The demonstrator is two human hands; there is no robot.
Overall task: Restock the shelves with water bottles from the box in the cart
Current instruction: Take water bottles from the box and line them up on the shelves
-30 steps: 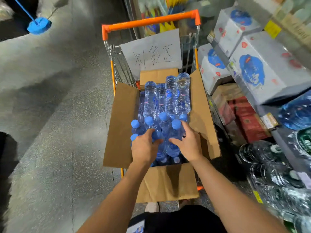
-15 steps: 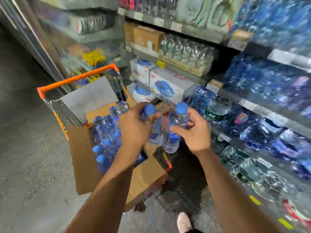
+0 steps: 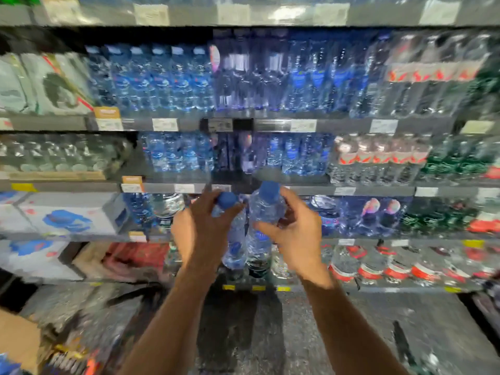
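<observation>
I face the shelves head-on; the picture is blurred by motion. My left hand grips a clear water bottle with a blue cap near its neck. My right hand grips a second blue-capped water bottle round its upper body. Both bottles stand upright side by side in front of the third shelf. A corner of the cardboard box shows at the bottom left; the cart is out of view.
Rows of blue-labelled water bottles fill the upper shelves, red-labelled bottles the lowest right shelf. White cartons with blue print sit at the left. Speckled grey floor lies below the shelving.
Both hands lifted one bottle each out of the box, and I turned right from the cart to the shelves. The bottles are now held up before the shelving.
</observation>
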